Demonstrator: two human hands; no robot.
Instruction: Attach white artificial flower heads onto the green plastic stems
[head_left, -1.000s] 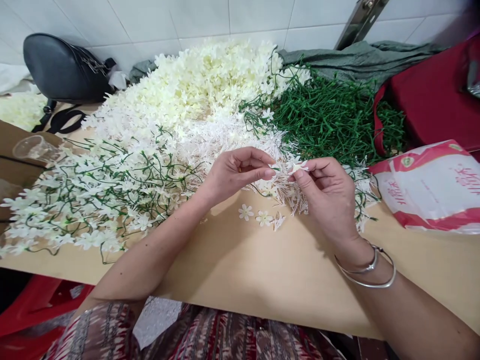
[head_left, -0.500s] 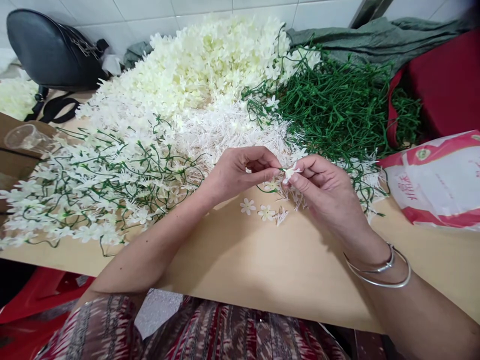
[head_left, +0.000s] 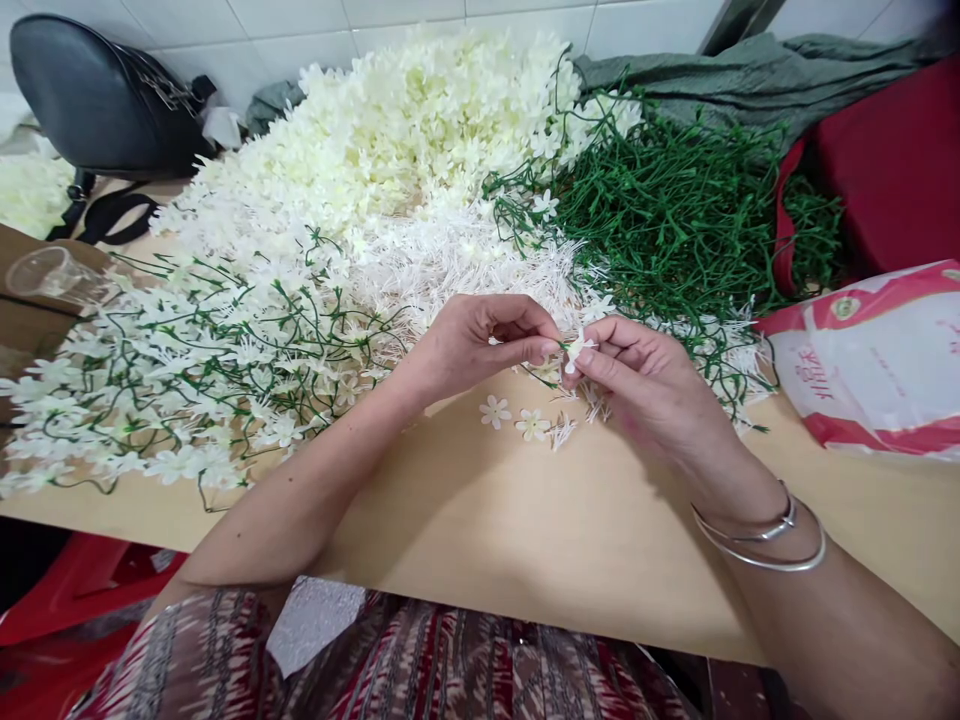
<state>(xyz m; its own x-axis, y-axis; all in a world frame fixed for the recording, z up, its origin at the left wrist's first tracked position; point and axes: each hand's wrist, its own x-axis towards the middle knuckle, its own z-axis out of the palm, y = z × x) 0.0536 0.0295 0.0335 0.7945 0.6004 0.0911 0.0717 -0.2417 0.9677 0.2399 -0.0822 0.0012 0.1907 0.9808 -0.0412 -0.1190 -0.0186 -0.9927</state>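
Observation:
Between my two hands, above the table, is one white artificial flower (head_left: 576, 350) on a green stem. My left hand (head_left: 495, 345) pinches the green stem just behind the blossom with thumb and forefinger. The thumb and fingers of my right hand (head_left: 637, 375) close on the white petals from the other side. Below them on the table lie two loose flower heads (head_left: 495, 411) and a small bunch of white stamens (head_left: 562, 431). Behind my hands spreads a heap of white stamens (head_left: 465, 255).
Stemmed white flowers (head_left: 247, 350) lie piled at left. A mound of pale blossoms (head_left: 420, 120) and tangled green stems (head_left: 675, 210) stand at the back. A black bag (head_left: 97, 100), a clear cup (head_left: 56, 275), a red bag (head_left: 892, 170) and a printed plastic bag (head_left: 885, 360) flank them.
My right fingers have shifted slightly on the petals, and the blossom is turned so that more of its petals show. My left hand has barely moved.

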